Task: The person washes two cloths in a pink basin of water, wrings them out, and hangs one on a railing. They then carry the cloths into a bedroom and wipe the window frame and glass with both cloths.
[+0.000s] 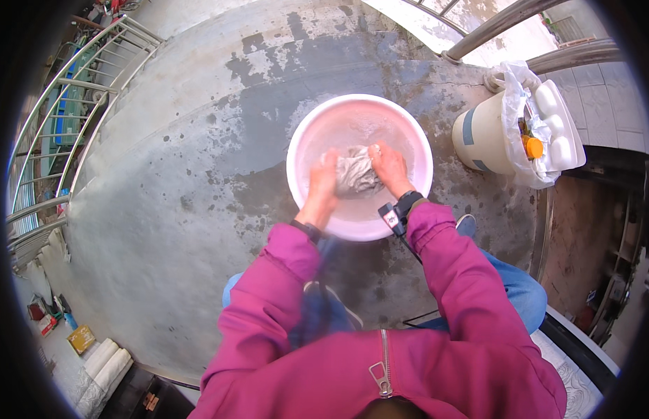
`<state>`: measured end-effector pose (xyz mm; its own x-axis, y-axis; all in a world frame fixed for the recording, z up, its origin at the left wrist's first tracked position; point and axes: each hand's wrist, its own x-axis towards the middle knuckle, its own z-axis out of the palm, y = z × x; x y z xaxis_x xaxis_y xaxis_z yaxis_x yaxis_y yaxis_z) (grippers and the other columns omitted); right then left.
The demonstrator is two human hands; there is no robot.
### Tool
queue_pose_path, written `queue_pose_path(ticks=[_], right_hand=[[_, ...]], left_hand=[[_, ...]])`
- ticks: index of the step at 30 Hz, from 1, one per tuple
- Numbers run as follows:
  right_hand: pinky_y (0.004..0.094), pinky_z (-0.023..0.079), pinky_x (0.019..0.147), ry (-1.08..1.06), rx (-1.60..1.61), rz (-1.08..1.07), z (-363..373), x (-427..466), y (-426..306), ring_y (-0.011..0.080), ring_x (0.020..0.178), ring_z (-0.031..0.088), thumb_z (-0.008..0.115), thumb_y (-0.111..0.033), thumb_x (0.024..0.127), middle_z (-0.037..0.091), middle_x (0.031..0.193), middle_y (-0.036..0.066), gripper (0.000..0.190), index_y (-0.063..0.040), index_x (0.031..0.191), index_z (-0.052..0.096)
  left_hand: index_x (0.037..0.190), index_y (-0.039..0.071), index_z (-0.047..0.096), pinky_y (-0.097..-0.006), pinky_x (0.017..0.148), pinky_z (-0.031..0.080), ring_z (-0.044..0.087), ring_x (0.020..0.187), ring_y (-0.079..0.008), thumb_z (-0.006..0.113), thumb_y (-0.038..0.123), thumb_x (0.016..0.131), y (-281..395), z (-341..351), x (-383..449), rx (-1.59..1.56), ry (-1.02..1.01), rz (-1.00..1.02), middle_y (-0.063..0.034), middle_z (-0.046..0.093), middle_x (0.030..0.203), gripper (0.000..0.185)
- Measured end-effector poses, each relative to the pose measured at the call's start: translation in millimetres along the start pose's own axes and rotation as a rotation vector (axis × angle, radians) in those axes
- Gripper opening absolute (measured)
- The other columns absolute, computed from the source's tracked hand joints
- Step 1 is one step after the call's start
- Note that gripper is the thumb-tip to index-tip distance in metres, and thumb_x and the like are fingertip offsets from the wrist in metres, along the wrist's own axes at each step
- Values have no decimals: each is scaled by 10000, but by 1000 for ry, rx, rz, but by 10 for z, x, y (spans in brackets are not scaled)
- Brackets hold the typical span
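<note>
A pink plastic basin point(359, 229) with a pale rim stands on the concrete floor in front of me, holding cloudy water. Over its middle, a wet, crumpled grey cloth point(356, 175) is bunched between my hands. My left hand point(324, 175), blurred by motion, grips the cloth's left side. At the upper right of the cloth, the fingers of my right hand point(390, 165) are closed on a fold. A dark band circles each wrist, and the right one carries a small black device point(391, 217) with a cable. The cloth's underside is hidden.
Right of the basin stands a cream bucket point(479, 136) lined with a plastic bag, filled with rubbish including a white foam tray point(557, 131). Metal railings point(88, 84) run along the left, more pipes point(492, 31) at upper right. Wet patches mark the concrete floor point(199, 173).
</note>
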<state>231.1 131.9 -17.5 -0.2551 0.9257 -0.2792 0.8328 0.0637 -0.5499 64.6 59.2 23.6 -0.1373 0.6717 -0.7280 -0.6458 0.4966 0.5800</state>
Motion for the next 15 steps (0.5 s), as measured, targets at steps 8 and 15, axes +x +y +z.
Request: queue_pose_path(ticks=[8,15], right_hand=[[472,431,948,-182,14,69,415,-150,239,423,1090,556,446,-279,914,585,1135,292,437,-10,1255,495],[476,466,893,-113,92,368,368,-31,141,412,1041,577,553,-183,821,607,1043,287,358,24,1111,581]], left_hand=[[1504,299,138,-654,996,300,101,1425,-359,665,360,847,50,-334,-8,229,15,-57,-91,64,1569,844],[1508,304,125,-666,990,315,48,1421,-409,648,465,853,-96,-462,-3,189,-35,-47,-94,46,1573,853]])
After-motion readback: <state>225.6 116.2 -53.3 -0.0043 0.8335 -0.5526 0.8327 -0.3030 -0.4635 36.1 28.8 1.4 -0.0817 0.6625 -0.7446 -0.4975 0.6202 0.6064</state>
